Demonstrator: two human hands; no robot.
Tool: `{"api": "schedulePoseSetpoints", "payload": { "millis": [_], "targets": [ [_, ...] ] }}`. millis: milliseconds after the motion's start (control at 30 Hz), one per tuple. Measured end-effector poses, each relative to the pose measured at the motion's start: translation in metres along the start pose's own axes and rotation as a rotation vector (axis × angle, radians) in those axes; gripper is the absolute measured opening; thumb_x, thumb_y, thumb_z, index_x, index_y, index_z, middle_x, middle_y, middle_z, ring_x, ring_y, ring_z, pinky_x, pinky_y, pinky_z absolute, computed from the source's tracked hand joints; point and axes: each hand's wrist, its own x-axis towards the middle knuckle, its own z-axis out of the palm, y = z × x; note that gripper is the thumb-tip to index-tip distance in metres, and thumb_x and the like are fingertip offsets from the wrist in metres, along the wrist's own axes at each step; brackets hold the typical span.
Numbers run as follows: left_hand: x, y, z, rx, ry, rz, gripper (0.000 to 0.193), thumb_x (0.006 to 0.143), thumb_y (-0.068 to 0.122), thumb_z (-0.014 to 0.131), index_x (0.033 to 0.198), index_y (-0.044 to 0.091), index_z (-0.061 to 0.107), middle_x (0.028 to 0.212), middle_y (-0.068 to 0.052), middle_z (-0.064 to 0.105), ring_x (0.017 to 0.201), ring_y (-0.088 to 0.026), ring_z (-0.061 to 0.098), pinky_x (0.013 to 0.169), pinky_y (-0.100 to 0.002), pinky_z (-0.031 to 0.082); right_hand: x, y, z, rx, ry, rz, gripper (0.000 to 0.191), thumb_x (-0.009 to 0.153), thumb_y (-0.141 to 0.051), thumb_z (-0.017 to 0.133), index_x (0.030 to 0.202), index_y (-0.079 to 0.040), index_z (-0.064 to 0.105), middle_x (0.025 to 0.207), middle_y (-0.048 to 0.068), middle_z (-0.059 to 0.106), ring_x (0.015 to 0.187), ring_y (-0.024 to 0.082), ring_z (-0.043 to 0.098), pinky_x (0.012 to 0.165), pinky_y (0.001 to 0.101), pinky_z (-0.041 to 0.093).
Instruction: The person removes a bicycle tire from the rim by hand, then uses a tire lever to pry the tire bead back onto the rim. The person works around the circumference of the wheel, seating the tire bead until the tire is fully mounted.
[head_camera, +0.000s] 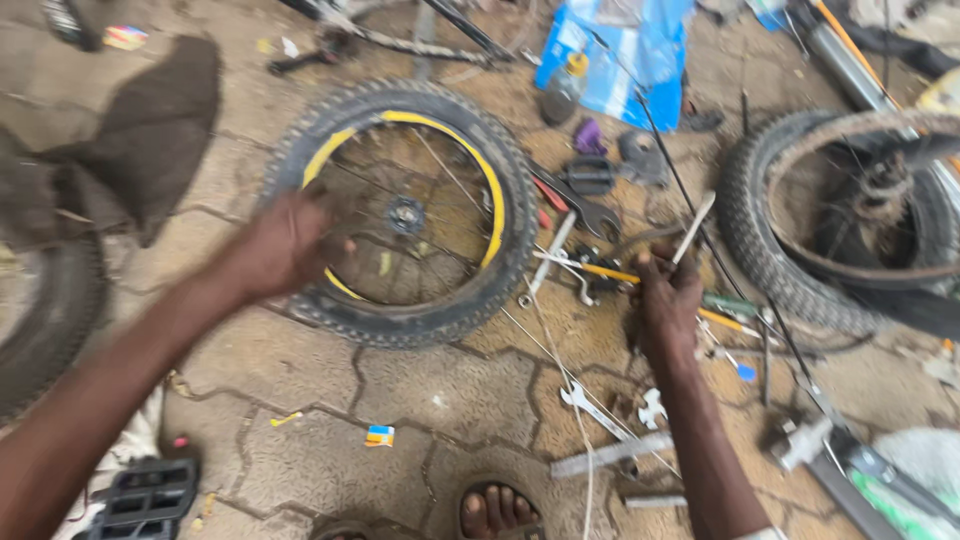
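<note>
The small bicycle wheel (400, 212) lies flat on the paved floor (300, 380) in the upper middle of the frame, hub up. It has a knobby black tyre, a yellow rim that shows along the left and right arcs, thin steel spokes and a dark hub at the centre. The left hand (283, 245) rests on its left edge, fingers curled over tyre and rim; motion blur keeps me from telling how firm the clasp is. The right hand (668, 300), right of centre, is clenched around a slim light-coloured rod-like tool (693, 228) that angles up and to the right; its exact kind is unclear.

The risks, as I judge them, come from the clutter. Spanners (590, 205), a yellow-handled tool (600, 270), loose wires and small fittings lie just beside the wheel, so a slide to the right could catch the tyre on them or scatter small parts. The spokes are thin, and a slipped tool tip could bend one or nick a finger at the rim. A sandalled foot (497, 510) at the bottom edge sits near a flat metal bar (610, 455) and a wrench, so a dropped piece could land there.

A larger wheel (800, 225) lies at the right, another tyre (45, 320) at the left edge, a dark cloth (150, 130) upper left and a blue plastic bag (620, 50) at the top.
</note>
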Motion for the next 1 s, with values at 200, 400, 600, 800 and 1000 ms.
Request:
{"api": "schedulePoseSetpoints", "payload": {
  "millis": [200,400,600,800,1000],
  "targets": [
    [-0.001,0.028,-0.158,0.619,-0.23,-0.001,0.045,0.081,0.034,0.067,0.125,0.022,0.066,0.109,-0.013,0.07,0.109,-0.039,0.063,0.083,-0.05,0.057,-0.025,-0.063,0.013,-0.381,-0.164,-0.025,0.047,0.095,-0.019,0.067,0.14,-0.007,0.061,0.094,0.017,0.065,0.074,0.019,0.059,0.063,0.0328,0.048],
    [0.026,0.033,-0.201,0.732,-0.57,-0.392,0.043,0.099,0.043,0.061,0.113,0.003,0.068,0.094,-0.016,0.073,0.083,-0.03,0.075,0.075,-0.042,0.058,-0.063,-0.174,0.059,-0.76,-0.52,-0.148,0.045,0.088,-0.027,0.071,0.131,-0.012,0.067,0.108,0.016,0.077,0.089,0.025,0.073,0.08,0.0386,0.058],
    [0.059,-0.037,-0.104,0.406,0.086,-0.225,0.041,0.091,0.04,0.066,0.12,0.01,0.072,0.109,-0.021,0.073,0.1,-0.039,0.069,0.086,-0.054,0.055,-0.103,-0.271,0.081,-1.107,-0.915,-0.526,0.042,0.088,-0.027,0.069,0.128,-0.016,0.069,0.119,0.009,0.075,0.093,0.022,0.076,0.079,0.0395,0.062],
    [0.036,-0.067,-0.018,-0.215,0.441,-0.658,0.086,0.081,0.067,0.08,0.117,-0.009,0.061,0.114,-0.029,0.066,0.101,-0.046,0.065,0.076,-0.058,0.054,-0.148,-0.347,0.114,-2.052,-1.0,-0.416,0.036,0.103,-0.035,0.047,0.135,-0.024,0.059,0.095,0.008,0.077,0.08,0.02,0.074,0.077,0.0327,0.063],
    [0.004,-0.065,0.029,-0.794,0.484,-0.837,0.079,0.071,0.071,0.08,0.109,0.002,0.071,0.105,-0.019,0.073,0.096,-0.038,0.071,0.086,-0.048,0.054,-0.168,-0.355,0.164,-2.093,-1.152,-0.559,0.052,0.102,-0.039,0.042,0.152,-0.029,0.047,0.083,0.008,0.071,0.071,0.021,0.071,0.073,0.043,0.06]
  ]
}}
